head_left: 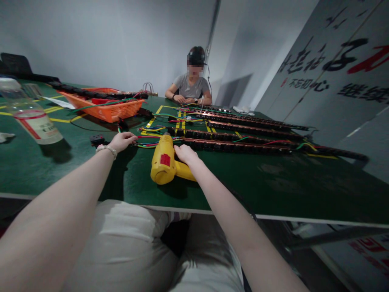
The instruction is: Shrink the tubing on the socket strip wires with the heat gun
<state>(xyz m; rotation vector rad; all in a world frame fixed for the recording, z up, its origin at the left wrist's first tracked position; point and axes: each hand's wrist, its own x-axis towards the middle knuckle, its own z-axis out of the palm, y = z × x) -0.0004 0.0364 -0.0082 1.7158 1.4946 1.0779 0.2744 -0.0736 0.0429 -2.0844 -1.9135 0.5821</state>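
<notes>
A yellow power screwdriver (165, 161) lies on its side on the green table (273, 186) near the front edge. My right hand (184, 153) grips its handle from the right. My left hand (122, 141) rests on the table to the left of the tool, with its fingers pinching the end of a bundle of red, green and blue wires (148, 140). These wires lead to long black power strips (231, 145) that lie side by side and run off to the right.
An orange basket (112, 109) with more strips stands at the back left. A clear plastic bottle (30, 115) stands at far left. A small black part (97, 139) lies beside my left wrist. Another person (191, 87) sits at the far side, hands on the table.
</notes>
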